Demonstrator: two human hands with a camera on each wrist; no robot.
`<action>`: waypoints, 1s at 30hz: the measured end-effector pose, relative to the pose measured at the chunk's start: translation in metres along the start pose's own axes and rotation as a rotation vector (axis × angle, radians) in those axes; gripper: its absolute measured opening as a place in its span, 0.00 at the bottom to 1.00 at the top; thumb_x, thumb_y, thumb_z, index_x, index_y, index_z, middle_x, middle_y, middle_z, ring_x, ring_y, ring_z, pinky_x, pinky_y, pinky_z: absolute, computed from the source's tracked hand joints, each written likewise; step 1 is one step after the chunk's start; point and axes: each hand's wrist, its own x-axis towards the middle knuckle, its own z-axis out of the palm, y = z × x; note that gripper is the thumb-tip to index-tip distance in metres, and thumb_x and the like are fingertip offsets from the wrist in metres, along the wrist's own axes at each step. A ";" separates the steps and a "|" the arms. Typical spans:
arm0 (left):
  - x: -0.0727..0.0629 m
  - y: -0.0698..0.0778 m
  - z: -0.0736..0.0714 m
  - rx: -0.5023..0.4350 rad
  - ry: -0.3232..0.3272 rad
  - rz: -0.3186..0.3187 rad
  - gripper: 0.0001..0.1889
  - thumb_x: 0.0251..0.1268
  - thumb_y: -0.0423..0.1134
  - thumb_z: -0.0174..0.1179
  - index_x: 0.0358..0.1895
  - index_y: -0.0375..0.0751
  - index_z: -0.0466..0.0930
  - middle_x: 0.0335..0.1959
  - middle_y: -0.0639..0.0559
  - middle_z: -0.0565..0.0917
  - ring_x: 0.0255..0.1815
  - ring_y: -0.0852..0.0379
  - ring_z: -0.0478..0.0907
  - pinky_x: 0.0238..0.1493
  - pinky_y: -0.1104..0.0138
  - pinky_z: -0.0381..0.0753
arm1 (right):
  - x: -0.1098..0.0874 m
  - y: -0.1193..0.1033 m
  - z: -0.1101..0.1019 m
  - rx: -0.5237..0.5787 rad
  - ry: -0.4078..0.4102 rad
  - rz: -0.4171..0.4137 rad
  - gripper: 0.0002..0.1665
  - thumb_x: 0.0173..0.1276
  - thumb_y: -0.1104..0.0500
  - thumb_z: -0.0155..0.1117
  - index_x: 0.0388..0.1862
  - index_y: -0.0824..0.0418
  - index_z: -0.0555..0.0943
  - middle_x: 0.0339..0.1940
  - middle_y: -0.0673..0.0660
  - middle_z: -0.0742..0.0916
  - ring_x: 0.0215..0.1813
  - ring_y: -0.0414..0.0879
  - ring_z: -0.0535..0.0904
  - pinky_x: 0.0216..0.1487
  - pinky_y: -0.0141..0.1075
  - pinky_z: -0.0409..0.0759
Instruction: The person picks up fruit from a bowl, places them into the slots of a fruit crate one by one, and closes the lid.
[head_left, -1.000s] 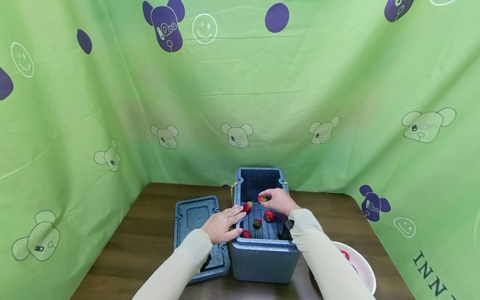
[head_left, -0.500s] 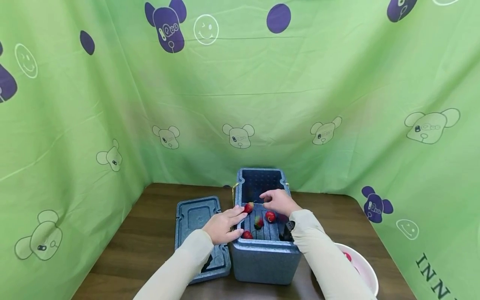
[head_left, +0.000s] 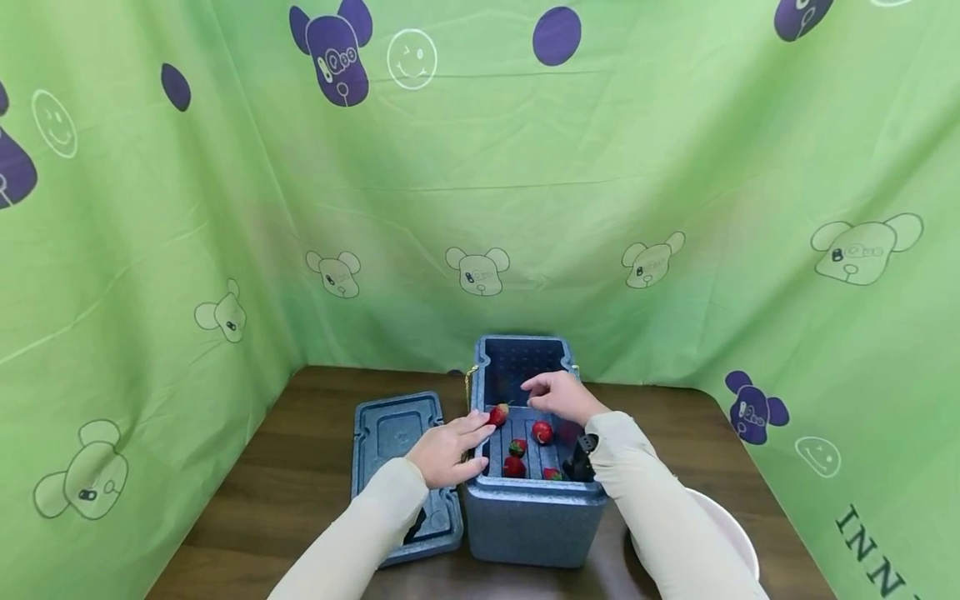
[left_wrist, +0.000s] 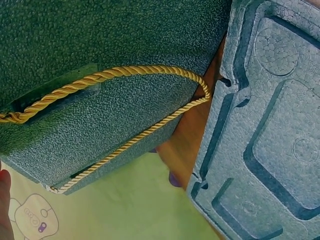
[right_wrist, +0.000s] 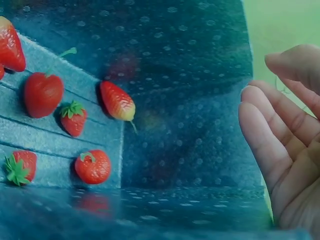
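Observation:
A blue speckled foam box point(head_left: 532, 525) stands uncovered on the table. Strawberries lie on its ribbed inner ledge: one with a pale tip point(head_left: 498, 414) near the left wall, a rounder one point(head_left: 542, 432) at mid-ledge, and several more toward the near end. My left hand point(head_left: 446, 452) rests on the box's left rim with extended fingers. Above the right side of the opening hovers my right hand point(head_left: 562, 396), with nothing in it. In the right wrist view its fingers point(right_wrist: 260, 130) are loosely bent, apart from the strawberries point(right_wrist: 93, 166). Only a sliver of the left hand shows in the left wrist view.
The box's matching lid point(head_left: 397, 433) lies on the wooden table point(head_left: 285, 492), left of the box and under the left forearm. A yellow rope handle point(left_wrist: 145, 70) hangs along the box's side. Partly behind the right sleeve sits a white bowl point(head_left: 723, 521). Green printed cloth point(head_left: 480, 167) encloses the table.
My right hand let go of a strawberry into the box, then rose slightly. Strawberries at the ledge's near end have shifted, and another shows by the near wall. The left hand stayed in place.

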 end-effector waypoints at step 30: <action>-0.001 -0.001 -0.007 0.131 0.005 0.137 0.28 0.69 0.49 0.48 0.67 0.36 0.69 0.68 0.46 0.69 0.72 0.49 0.61 0.69 0.61 0.60 | -0.061 0.035 -0.079 0.027 0.056 0.119 0.21 0.60 0.67 0.61 0.49 0.80 0.77 0.25 0.52 0.85 0.29 0.40 0.79 0.34 0.33 0.81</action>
